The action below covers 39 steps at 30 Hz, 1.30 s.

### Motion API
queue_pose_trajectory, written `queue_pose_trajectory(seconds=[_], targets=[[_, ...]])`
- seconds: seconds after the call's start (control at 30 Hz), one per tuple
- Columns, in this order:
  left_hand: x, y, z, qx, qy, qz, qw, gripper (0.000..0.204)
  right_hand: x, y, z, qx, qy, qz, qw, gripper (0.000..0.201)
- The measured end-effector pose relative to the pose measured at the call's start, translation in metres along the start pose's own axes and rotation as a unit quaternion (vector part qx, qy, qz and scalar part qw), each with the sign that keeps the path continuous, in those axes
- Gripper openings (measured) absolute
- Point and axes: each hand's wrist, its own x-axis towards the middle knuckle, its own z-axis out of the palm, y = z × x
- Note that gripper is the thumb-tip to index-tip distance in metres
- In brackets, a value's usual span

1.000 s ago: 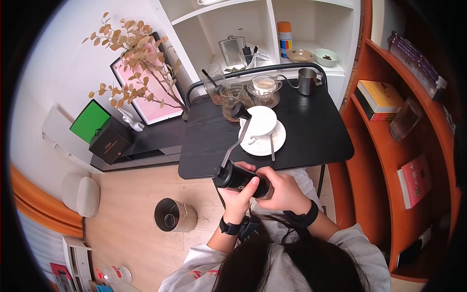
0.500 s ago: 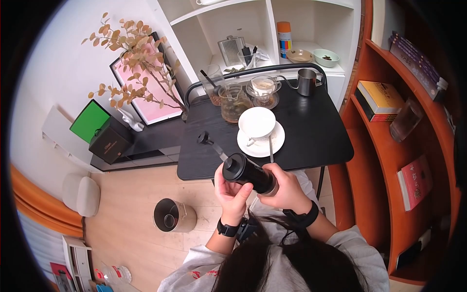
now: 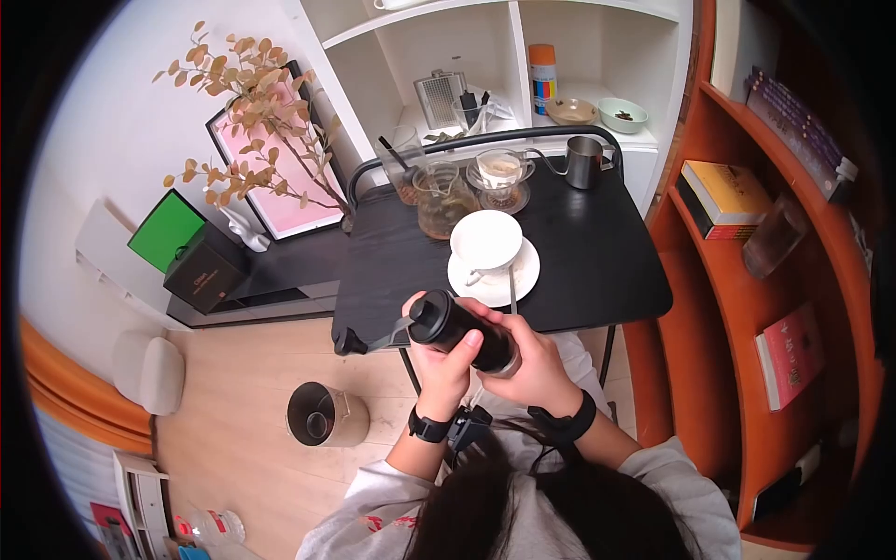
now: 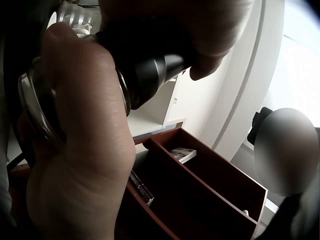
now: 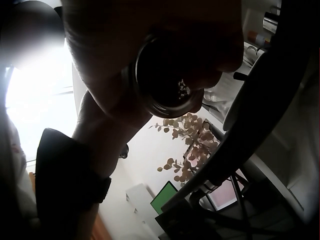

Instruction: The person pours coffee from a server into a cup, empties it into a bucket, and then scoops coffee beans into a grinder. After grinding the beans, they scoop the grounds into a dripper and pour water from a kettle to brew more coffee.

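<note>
In the head view a black hand coffee grinder (image 3: 467, 331) is tilted in front of the table's near edge, held by both hands. My left hand (image 3: 441, 378) grips its upper body, thumb along the side. My right hand (image 3: 543, 371) wraps the lower end. The grinder's crank (image 3: 378, 340) points out to the left, its knob untouched. The right wrist view shows the grinder's round base (image 5: 167, 82) from below, with pale specks on it. Just beyond the hands, a white cup (image 3: 486, 241) stands on a saucer (image 3: 529, 273) with a spoon (image 3: 512, 291).
On the black table (image 3: 597, 261) stand a glass pot (image 3: 442, 210), a glass cup (image 3: 501, 171) and a metal pouring jug (image 3: 584, 163). A bin (image 3: 347, 415) is on the floor to the left. An orange-brown bookshelf (image 3: 705, 373) rises close on the right.
The crank has swung round from pointing up over the cup to pointing left. Both hands stay on the grinder, which has tipped so its top faces the camera more.
</note>
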Motion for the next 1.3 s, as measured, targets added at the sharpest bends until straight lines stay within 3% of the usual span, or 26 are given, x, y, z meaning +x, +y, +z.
queue_pose_trajectory(seconds=[0.1, 0.17, 0.37, 0.5, 0.73, 0.83, 1.03, 1.3], targets=[[0.01, 0.007, -0.001, -0.044, 0.02, 0.011, 0.999, 0.057, 0.008, -0.003, 0.009, 0.005, 0.026, -0.007, 1.0, 0.058], [0.019, 0.011, -0.008, -0.01, 0.038, 0.022, 0.999, 0.04, 0.012, -0.003, 0.016, 0.014, 0.042, 0.004, 0.999, 0.059], [0.05, 0.022, -0.034, 0.087, 0.112, 0.027, 0.989, 0.024, 0.007, 0.013, 0.028, 0.057, 0.084, 0.016, 0.995, 0.065], [0.08, 0.033, -0.058, 0.216, 0.082, 0.004, 0.973, 0.031, 0.013, 0.018, 0.013, 0.049, 0.125, -0.023, 0.991, 0.069], [0.124, 0.013, -0.11, 0.268, 0.068, -0.075, 0.958, 0.042, 0.033, 0.034, -0.018, -0.002, 0.146, -0.102, 0.984, 0.077], [0.14, -0.004, -0.128, 0.256, 0.042, -0.103, 0.96, 0.058, 0.044, 0.038, -0.025, 0.024, 0.139, -0.144, 0.979, 0.078], [0.165, -0.032, -0.143, 0.25, 0.026, -0.134, 0.959, 0.057, 0.057, 0.034, -0.037, 0.051, 0.089, -0.17, 0.98, 0.082], [0.177, -0.042, -0.14, 0.23, 0.013, -0.12, 0.966, 0.047, 0.071, 0.029, -0.043, 0.05, 0.099, -0.223, 0.968, 0.086]])
